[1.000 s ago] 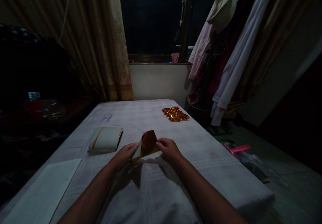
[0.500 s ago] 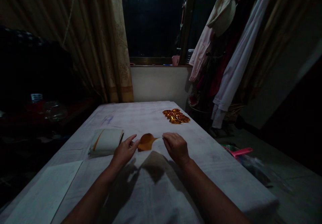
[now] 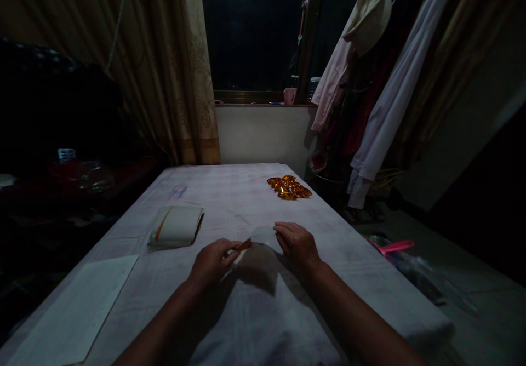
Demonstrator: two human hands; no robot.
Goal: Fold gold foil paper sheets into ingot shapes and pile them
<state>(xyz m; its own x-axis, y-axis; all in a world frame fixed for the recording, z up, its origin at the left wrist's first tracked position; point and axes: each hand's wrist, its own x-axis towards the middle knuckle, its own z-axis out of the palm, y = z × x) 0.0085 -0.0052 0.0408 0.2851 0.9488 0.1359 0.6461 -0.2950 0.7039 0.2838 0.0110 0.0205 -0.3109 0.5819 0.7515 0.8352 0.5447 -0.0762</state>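
Note:
Between my hands is a thin sheet of paper (image 3: 245,244), pale on one face with an orange-gold patch on the other. My left hand (image 3: 216,259) pinches it between thumb and fingers near that patch. My right hand (image 3: 298,244) has its fingers closed at the far right end of the sheet, whose pale part is hard to tell from the cloth. A shadow falls on the cloth below. To the left lies a stack of pale paper sheets (image 3: 176,226) with an orange stripe. Shiny gold folded pieces (image 3: 290,188) are grouped at the back right.
A white tablecloth (image 3: 230,190) covers the table. A large white sheet (image 3: 78,306) lies at the front left. Clothes (image 3: 382,97) hang at the right, and a pink-handled object (image 3: 396,247) sits low beyond the table's right edge. A pink cup (image 3: 289,96) stands on the windowsill.
My left hand has moved right and turned over, tilting the paper so less of its orange face shows. My right hand has shifted slightly right. The view has moved a little.

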